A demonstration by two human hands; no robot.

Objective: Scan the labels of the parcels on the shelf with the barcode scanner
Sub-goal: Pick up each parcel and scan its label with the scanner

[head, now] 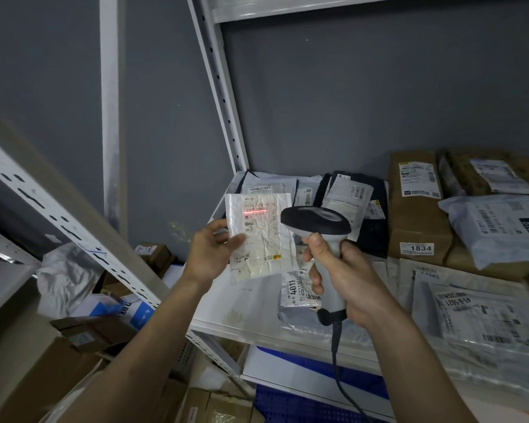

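Barcode scanner (pixel 316 222) gripped by the handle in right hand (pixel 345 279), fingers (pixel 313 262) wrapped tight around it, head aimed left. White padded parcel (pixel 258 236) pinched by its left edge in left hand (pixel 209 253), raised above the shelf (pixel 226 303) near its front left corner, red scan line across the label. More parcels (pixel 477 319) lying along the shelf's right side.

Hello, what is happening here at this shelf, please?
A person is scanning parcels. The left hand holds up a white parcel, and the right hand grips the scanner pointed at it. A red scan line lies across the label. More parcels lie on the shelf, not yet picked up.
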